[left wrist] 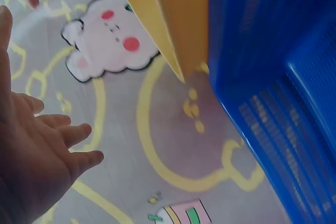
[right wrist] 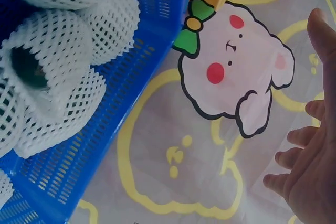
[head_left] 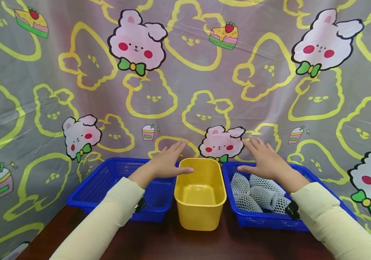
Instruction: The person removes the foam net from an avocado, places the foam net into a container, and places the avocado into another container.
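Note:
My left hand (head_left: 164, 162) hovers over the inner edge of the left blue basket (head_left: 91, 186), fingers extended and thumb out toward the yellow bin (head_left: 201, 216). The right hand (head_left: 265, 160) is held above the right blue basket (head_left: 270, 221), its fingers straight and spread. Neither hand holds anything. Several white foam net sleeves (head_left: 260, 196) lie in the right basket; in the right wrist view one foam net sleeve (right wrist: 58, 61) shows a dark opening at its end. The yellow bin stands between the two baskets, with only its bare inside showing.
A dark reddish-brown table (head_left: 198, 247) carries the bin and baskets. Close behind them hangs a grey curtain (head_left: 179, 83) printed with cartoon animals and yellow outlines. A black strap (head_left: 292, 210) sits at the right wrist.

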`<state>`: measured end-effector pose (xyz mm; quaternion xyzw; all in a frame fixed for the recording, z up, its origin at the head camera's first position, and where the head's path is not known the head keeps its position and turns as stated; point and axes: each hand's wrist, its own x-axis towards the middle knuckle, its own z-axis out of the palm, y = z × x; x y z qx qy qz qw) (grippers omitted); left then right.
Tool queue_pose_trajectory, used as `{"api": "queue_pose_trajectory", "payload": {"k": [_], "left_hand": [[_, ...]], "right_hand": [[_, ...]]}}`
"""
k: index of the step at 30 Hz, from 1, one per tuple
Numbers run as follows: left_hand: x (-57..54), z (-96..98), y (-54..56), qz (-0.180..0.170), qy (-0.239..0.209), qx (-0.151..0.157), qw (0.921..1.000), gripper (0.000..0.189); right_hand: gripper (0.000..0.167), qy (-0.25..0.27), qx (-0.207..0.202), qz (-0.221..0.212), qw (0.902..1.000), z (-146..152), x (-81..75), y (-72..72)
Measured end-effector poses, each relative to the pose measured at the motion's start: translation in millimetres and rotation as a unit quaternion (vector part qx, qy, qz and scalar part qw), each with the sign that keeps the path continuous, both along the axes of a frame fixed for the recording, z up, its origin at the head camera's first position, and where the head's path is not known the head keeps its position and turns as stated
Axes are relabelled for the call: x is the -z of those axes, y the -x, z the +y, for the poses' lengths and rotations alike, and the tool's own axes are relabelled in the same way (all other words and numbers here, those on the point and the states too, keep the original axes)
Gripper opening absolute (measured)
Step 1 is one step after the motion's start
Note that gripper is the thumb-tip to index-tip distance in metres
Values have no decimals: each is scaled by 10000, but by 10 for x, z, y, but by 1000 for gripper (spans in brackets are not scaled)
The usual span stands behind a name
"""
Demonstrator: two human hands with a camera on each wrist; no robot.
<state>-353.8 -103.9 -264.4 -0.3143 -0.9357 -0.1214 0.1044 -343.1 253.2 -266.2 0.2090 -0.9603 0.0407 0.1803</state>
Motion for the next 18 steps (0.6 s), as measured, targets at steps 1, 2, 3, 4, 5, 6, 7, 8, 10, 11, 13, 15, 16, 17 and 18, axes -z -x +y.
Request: {"api": "queue_pose_trajectory", "payload": {"k": [1,2,3,4,5,6,7,8,10,11,13,15,16,17,18], "left_hand": [[10,22,-25,25,-35,68,10000,103],[17,43,-53,22,-89,132,9999,103],[23,65,-79,25,-163,206,9997,102],[31,87,-107,8,-302,297,9991,101],[36,109,-140,-59,-485,388,9981,101],[42,132,-171,-136,-669,464,9966,99],[46,159,-202,-227,-851,539,9947,98],[52,187,-233,-333,-1031,618,9922,98],[76,247,-295,-544,-1328,764,9867,95],[88,278,-330,-660,-1418,814,9843,94],[122,343,-393,-827,-1523,913,9806,93],[163,411,-446,-897,-1613,1056,9771,91],[181,445,-472,-909,-1698,1140,9746,90],[197,480,-495,-905,-1791,1219,9720,88],[220,513,-511,-896,-1906,1311,9687,85]], "right_hand": [[103,25,-27,17,10000,14,4,-11],[102,35,-50,29,10000,28,10,-23],[103,48,-74,35,10000,41,15,-34],[102,60,-93,37,9999,54,18,-45],[103,83,-97,21,9999,67,21,-57],[103,113,-103,10,9999,79,22,-69],[103,155,-110,-12,9998,90,21,-81],[103,205,-98,-22,9997,102,21,-93],[103,311,-101,-71,9994,126,21,-115],[102,357,-104,-84,9993,136,23,-124],[102,409,-105,-79,9991,165,28,-143],[99,471,-136,-71,9988,203,36,-163],[98,497,-132,-51,9987,223,41,-173],[97,527,-144,-35,9985,242,45,-182],[97,565,-141,-45,9983,262,48,-192]]}}
